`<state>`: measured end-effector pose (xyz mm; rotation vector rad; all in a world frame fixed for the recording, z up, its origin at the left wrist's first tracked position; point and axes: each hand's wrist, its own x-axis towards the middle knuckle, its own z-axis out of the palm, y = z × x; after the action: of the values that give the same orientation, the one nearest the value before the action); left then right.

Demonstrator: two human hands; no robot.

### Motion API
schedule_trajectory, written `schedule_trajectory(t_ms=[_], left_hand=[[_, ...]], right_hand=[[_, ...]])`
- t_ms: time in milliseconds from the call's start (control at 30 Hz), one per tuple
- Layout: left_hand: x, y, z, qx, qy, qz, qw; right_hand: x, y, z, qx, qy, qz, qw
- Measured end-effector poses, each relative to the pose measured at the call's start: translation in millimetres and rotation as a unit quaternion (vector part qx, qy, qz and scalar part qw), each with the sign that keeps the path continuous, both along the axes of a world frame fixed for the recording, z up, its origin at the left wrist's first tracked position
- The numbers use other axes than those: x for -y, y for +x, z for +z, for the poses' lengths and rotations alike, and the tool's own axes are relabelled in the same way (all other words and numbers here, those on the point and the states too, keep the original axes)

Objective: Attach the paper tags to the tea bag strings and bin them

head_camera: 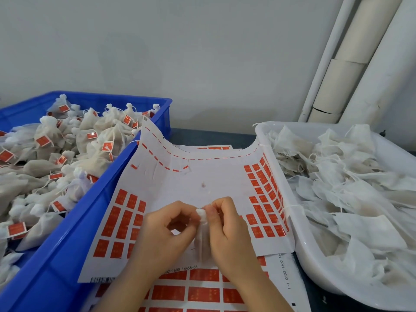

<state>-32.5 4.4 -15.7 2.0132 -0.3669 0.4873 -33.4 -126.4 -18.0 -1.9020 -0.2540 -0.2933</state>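
A small white tea bag hangs at lower centre of the frame, its gathered top pinched between the curled fingertips of the left hand and the right hand. Both are held just above a curled sheet of red tags, which lies on a second sheet. At the left, a blue bin holds tagged bags — at the right, a white tub holds untagged bags.

White tea bag — upright, above red-tag sheet
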Motion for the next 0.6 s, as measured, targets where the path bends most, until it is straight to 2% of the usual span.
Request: schedule_trajectory(t_ms=[167, 333, 433, 600], left_hand=[[-2.2, 2.3, -4.2, -0.012, -0.011, 0.004, 1.0], [1.1, 1.3, -3.9, 0.023, -0.006, -0.003, 1.0], [2.3, 2.4, -5.0, 0.028, -0.003, -0.002, 1.0], [4.7, 3.3, -7.5, -0.001, -0.024, -0.011, 1.0]], right_hand=[[-11.3, -6.7, -4.5, -0.023, 0.033, 0.016, 0.999], [-10.6, -5.1, -4.2, -0.044, 0.031, 0.008, 0.998], [-9.4, -4.1, -2.3, -0.031, 0.012, -0.012, 0.999], [-12.1, -6.0, 1.1, -0.007, 0.054, -0.041, 0.998]])
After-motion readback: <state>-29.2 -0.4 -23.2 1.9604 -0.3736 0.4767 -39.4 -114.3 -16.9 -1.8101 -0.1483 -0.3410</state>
